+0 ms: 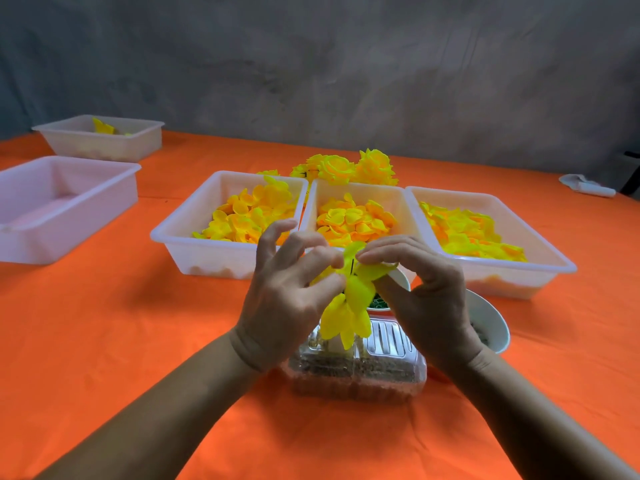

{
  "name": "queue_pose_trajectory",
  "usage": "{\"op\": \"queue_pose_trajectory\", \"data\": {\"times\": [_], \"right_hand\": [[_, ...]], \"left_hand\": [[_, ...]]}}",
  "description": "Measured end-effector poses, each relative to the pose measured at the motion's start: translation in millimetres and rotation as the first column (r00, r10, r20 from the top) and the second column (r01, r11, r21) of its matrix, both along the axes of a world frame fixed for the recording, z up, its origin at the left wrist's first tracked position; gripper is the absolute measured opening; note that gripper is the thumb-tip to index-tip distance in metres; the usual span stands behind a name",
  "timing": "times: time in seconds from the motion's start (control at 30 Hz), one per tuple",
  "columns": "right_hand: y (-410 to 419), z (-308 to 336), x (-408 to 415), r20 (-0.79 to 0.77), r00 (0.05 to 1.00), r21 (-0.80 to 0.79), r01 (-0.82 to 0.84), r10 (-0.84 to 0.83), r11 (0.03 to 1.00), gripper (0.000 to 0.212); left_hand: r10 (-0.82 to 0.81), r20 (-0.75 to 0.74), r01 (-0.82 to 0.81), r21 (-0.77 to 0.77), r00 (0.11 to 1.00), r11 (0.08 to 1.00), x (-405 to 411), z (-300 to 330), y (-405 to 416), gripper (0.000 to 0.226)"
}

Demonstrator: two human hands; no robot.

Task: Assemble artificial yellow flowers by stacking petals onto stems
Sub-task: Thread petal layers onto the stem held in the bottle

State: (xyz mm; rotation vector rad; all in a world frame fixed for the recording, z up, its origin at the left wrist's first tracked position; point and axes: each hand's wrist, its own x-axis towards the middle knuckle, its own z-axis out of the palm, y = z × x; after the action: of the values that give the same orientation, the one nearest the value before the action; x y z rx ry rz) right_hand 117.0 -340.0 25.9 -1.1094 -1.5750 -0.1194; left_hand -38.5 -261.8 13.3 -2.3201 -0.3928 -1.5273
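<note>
**A:** So where's the flower at right now?

**B:** We've got the half-built flower [349,303] up in the air between both hands, right above the clear plastic container [356,368] near the table's front edge. Yellow petals hang down in a bunch, and a dark stem [352,266] pokes up through the top ones.

**A:** And the fingers?

**B:** Our left hand [287,296] pinches the petals from the side with thumb and fingertips curled in, the index finger lifted free. Our right hand [426,289] pinches the top petal from the other side, thumb tucked under, fingers bent over it.

**A:** What's around it?

**B:** Just behind the hands we see two white bowls [491,323], partly hidden. Past those, three white trays [194,237] of loose yellow petals [249,216] sit side by side, with finished yellow roses [346,168] lying behind them. Off to the left, two more trays [41,216], well apart from the rest; the far one holds a few yellow pieces. All on the orange tablecloth [104,341].
</note>
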Motion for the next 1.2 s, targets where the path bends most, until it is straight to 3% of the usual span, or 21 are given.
{"op": "queue_pose_trajectory", "data": {"times": [0.27,0.7,1.2], "right_hand": [[-0.8,-4.1,7.7,0.082,0.994,0.011,0.068,-0.069,0.998,0.007],[-1.9,-13.2,14.6,0.405,0.905,0.047,0.123,-0.132,0.991,0.006],[-4.4,-19.0,15.2,0.484,0.864,0.036,0.140,-0.139,0.990,0.019]], "left_hand": [[0.007,0.047,-0.002,-0.093,0.999,0.996,1.0,-1.8,0.2,0.018],[-0.016,-0.008,0.016,-0.079,1.000,0.997,-4.5,-9.2,1.0,0.013],[-0.028,-0.055,0.023,-0.081,0.998,0.996,-6.8,-23.4,0.5,0.012]]}}
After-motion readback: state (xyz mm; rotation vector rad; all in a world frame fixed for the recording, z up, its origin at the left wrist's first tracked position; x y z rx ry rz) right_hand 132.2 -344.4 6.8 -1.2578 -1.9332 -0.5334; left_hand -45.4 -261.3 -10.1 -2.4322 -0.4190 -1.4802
